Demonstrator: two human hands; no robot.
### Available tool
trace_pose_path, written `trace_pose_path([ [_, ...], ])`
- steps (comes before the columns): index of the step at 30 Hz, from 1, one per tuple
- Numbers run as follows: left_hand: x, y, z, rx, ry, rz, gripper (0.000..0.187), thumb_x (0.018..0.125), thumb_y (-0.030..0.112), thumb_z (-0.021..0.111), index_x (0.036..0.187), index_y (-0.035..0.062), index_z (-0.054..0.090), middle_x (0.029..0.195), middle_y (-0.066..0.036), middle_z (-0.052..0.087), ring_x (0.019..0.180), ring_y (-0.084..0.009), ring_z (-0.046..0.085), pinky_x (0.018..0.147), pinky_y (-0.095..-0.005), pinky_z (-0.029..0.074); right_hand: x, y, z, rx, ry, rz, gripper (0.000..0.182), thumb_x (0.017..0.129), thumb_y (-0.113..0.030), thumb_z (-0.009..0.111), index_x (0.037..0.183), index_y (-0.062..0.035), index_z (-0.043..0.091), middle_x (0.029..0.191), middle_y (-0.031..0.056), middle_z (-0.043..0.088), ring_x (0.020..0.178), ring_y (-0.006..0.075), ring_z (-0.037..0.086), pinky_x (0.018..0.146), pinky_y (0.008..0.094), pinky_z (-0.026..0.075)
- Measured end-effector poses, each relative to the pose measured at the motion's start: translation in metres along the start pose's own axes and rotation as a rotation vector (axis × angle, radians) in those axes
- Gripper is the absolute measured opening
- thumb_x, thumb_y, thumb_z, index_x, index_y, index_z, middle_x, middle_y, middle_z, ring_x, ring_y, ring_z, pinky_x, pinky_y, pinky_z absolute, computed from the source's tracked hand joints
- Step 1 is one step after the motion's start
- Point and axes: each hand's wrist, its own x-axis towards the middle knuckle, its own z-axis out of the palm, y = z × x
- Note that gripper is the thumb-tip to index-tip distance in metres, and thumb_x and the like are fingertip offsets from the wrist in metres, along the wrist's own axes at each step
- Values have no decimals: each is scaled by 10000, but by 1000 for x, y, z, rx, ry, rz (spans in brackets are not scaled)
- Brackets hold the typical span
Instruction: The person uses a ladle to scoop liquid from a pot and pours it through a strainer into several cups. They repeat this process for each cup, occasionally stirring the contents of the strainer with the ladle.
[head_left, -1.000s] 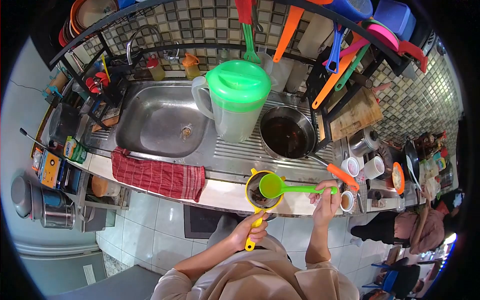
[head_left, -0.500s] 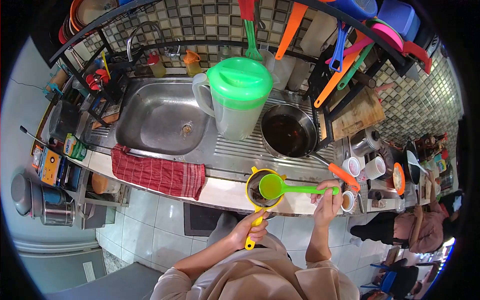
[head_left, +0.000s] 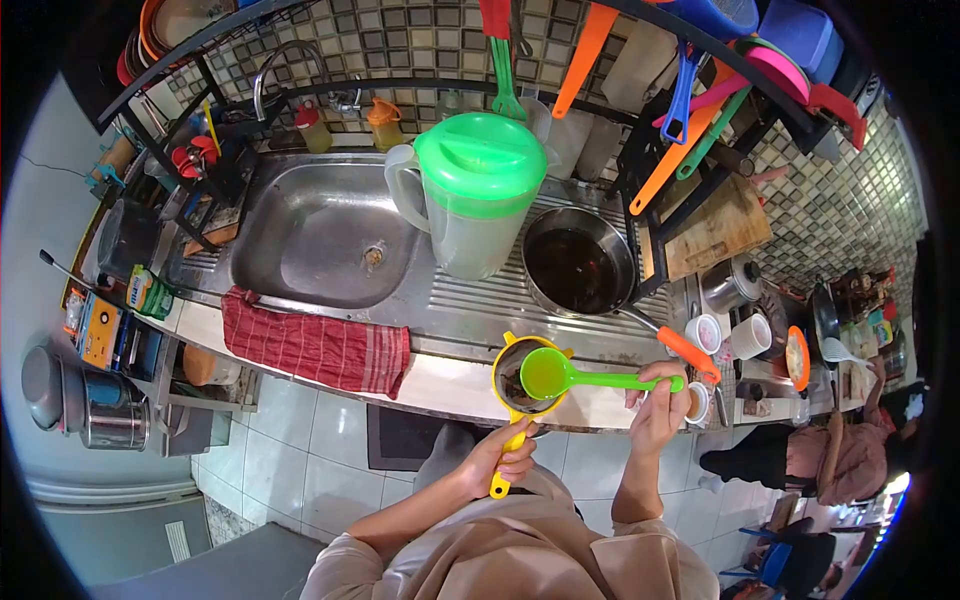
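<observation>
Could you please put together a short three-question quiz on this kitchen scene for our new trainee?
1. Multiple choice: What does the left hand hold?
a) the red cloth
b) the yellow strainer
c) the cutting board

2. True or false: The green-lidded pitcher stands between the sink basin and the saucepan.

3. Fill in the blank: The right hand grips the handle of a green ____, whose bowl is over the strainer.

Key: 1. b; 2. true; 3. ladle
</observation>
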Motion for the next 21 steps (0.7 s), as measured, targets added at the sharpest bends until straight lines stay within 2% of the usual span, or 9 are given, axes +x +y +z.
trace_pose_path([
  [21,0,1,0,-2,5,-2,236,906,370,423,842,142,420,491,60,251,397,-35,221,354,-173,196,-2,-1,0,6,21,-37,336,899,-291,444,808,28,500,737,91,476,495,115,456,446,217,352],
])
